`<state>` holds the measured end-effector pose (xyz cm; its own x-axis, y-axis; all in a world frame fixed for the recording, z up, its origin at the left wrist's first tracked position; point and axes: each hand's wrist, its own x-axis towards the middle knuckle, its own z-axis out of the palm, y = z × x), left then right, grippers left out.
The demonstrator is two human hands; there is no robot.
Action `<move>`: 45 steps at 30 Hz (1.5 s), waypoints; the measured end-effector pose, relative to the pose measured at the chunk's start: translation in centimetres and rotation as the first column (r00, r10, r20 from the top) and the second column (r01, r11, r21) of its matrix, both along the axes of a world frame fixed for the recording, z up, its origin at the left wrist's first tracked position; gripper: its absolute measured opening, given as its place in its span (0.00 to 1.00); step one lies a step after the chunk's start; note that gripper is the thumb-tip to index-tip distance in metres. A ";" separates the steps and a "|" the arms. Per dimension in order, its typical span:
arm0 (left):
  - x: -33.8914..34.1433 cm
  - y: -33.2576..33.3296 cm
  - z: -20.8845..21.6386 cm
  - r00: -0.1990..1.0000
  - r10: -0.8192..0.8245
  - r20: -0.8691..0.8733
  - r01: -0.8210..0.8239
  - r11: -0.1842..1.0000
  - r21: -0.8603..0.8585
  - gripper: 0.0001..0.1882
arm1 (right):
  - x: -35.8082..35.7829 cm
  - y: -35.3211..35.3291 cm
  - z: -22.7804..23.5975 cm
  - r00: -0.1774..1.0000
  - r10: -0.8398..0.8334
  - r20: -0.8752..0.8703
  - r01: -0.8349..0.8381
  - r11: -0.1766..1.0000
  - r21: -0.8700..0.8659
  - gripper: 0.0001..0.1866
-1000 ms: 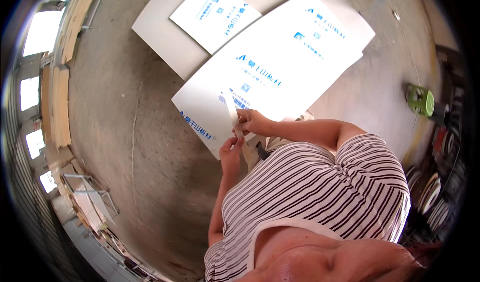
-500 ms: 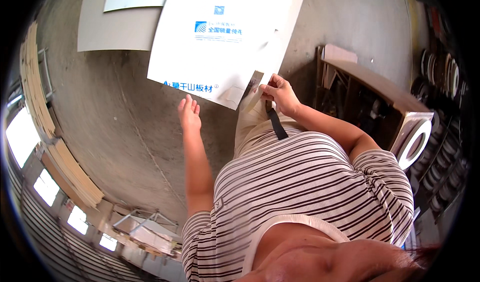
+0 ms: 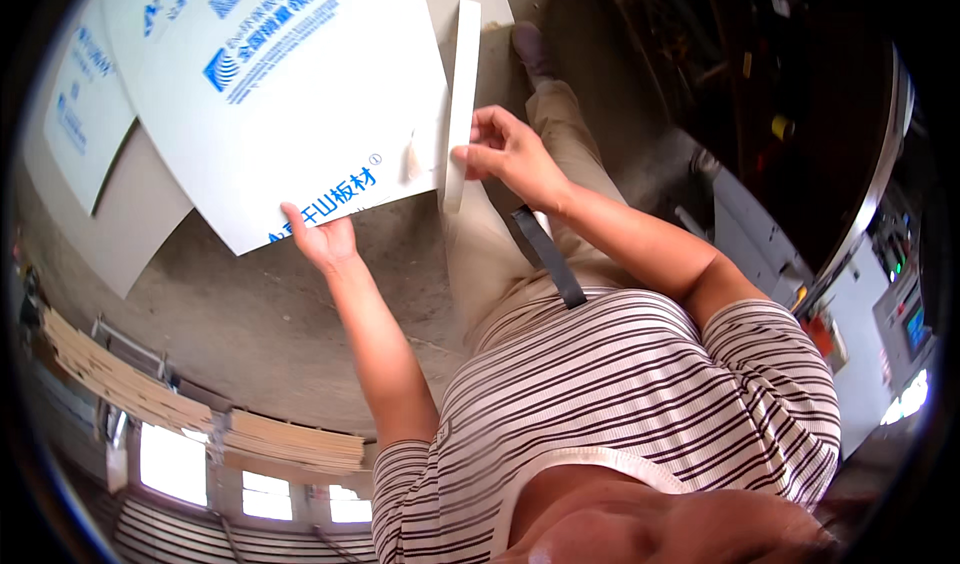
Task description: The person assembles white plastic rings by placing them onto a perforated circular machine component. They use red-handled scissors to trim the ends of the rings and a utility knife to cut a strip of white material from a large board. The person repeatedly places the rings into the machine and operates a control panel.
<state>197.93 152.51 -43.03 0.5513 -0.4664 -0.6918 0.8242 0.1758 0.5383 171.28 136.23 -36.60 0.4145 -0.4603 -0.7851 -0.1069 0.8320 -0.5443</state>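
A large white panel (image 3: 310, 124) with blue print spreads in front of me at the upper left. My left hand (image 3: 328, 242) is at its near edge, the thumb over the printed face and the other fingers partly hidden at the edge. Along the panel's right side stands a narrow white board strip (image 3: 463, 84), pinched between the thumb and fingers of my right hand (image 3: 512, 159). Its lower end comes close to the panel's near right corner; whether the two touch I cannot tell.
Another printed white sheet (image 3: 85, 124) lies left of the panel, over a plain grey board (image 3: 140, 244). At the right is a dark round-edged surface (image 3: 810, 84), with a grey machine and control screen (image 3: 913, 326) below it. Long boards (image 3: 290, 439) are stacked at the lower left.
My left hand has come onto the panel's near edge. The view has turned right, away from the shelf of rolls, and the strip now stands in my right hand beside the panel.
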 end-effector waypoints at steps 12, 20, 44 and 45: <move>-1.5 -1.8 4.4 0.985 -0.138 0.107 0.125 0.985 0.116 0.37 | -0.5 1.0 0.0 0.989 -0.142 -0.048 0.138 0.988 -0.063 0.16; -1.7 -2.5 5.6 0.985 -0.142 0.096 0.130 0.984 0.123 0.36 | 0.8 1.4 1.6 0.984 -0.127 -0.125 0.090 0.959 -0.270 0.22; -2.1 -2.8 6.4 0.982 -0.154 0.112 0.138 0.981 0.139 0.34 | -2.2 -0.6 -0.5 0.990 -0.111 0.089 0.116 0.992 -0.058 0.16; -2.1 -2.7 6.3 0.983 -0.150 0.105 0.135 0.981 0.138 0.33 | -2.2 -0.6 -0.4 0.987 -0.124 0.104 0.126 0.992 -0.019 0.15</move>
